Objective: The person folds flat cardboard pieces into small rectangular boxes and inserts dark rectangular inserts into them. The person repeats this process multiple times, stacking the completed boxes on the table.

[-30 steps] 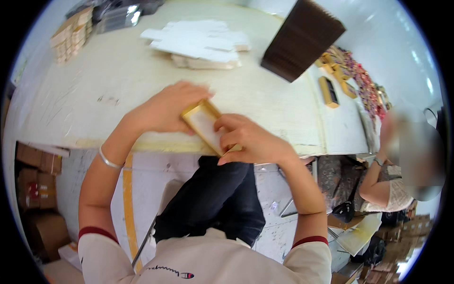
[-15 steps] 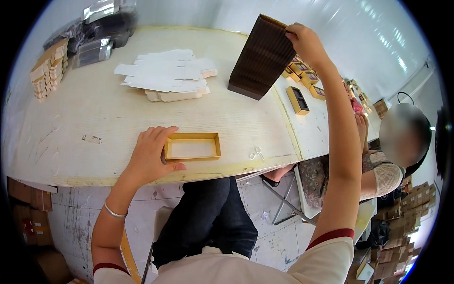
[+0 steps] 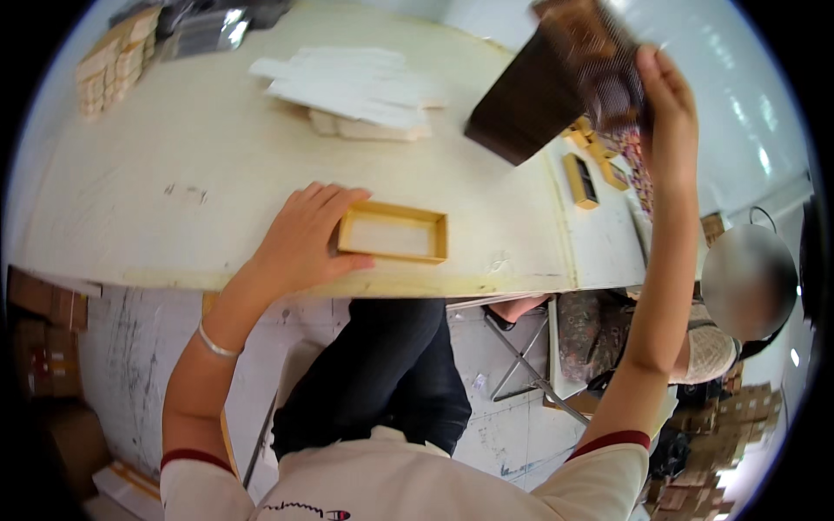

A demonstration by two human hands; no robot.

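Observation:
My left hand grips the left end of a gold open-topped box, thumb at the near side and fingers at the far side. The box lies on the table near its front edge, with a pale bottom inside. Raised at the upper right, my right hand is closed on a dark brown, see-through plastic tray insert, blurred by motion, with moulded hollows. This insert is beside the top of a tall stack of dark brown tray inserts, which leans slightly on the table.
Flat white cartons lie in a pile at the back. Pale folded pieces are stacked far left beside clear plastic packs. Small gold boxes lie at the right, where another person sits. A white string lies near the front edge.
My right hand has drawn a brown tray insert away from the top of the stack, its hollows now showing. My left hand stays on the gold box. The whole view has shifted.

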